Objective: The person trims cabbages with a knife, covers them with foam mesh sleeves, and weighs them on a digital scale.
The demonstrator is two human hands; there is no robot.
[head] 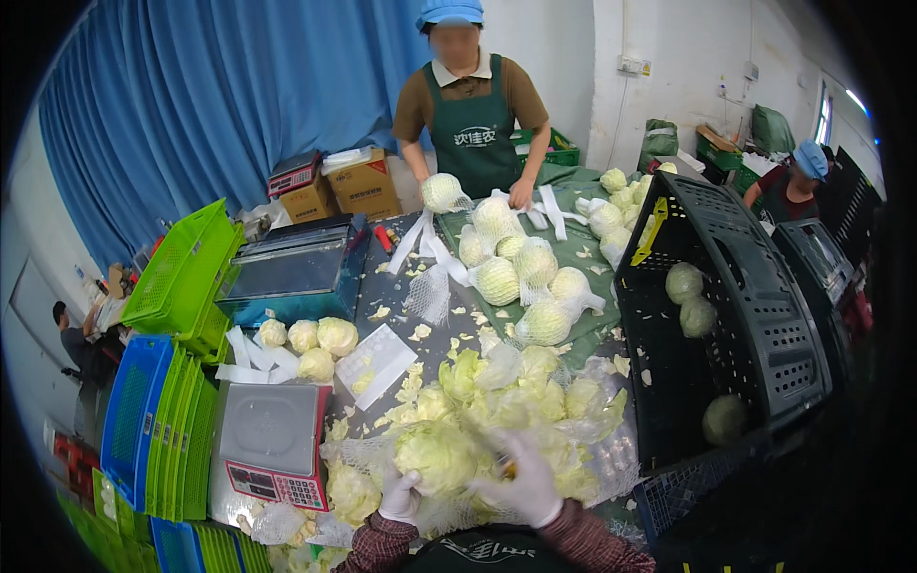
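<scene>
A pale green cabbage point(435, 456) rests against my gloved left hand point(400, 493), which grips it from the left and below. Just right of it is my gloved right hand point(529, 481), blurred by motion. It holds what looks like a knife point(509, 470); a yellowish handle shows, while the blurred blade slants up and left over the cabbage. Loose cabbage leaves point(534, 379) and white foam netting point(362, 453) lie heaped around and behind both hands. Another trimmed cabbage point(353, 494) sits left of my left hand.
A digital scale point(271, 430) stands left, near stacked green and blue crates point(136, 422). A dark crate point(645, 401) with cabbages lies tipped at right. Across the table point(390, 286), a co-worker point(469, 122) handles netted cabbages point(496, 281). A wrapping machine point(294, 268) stands back left.
</scene>
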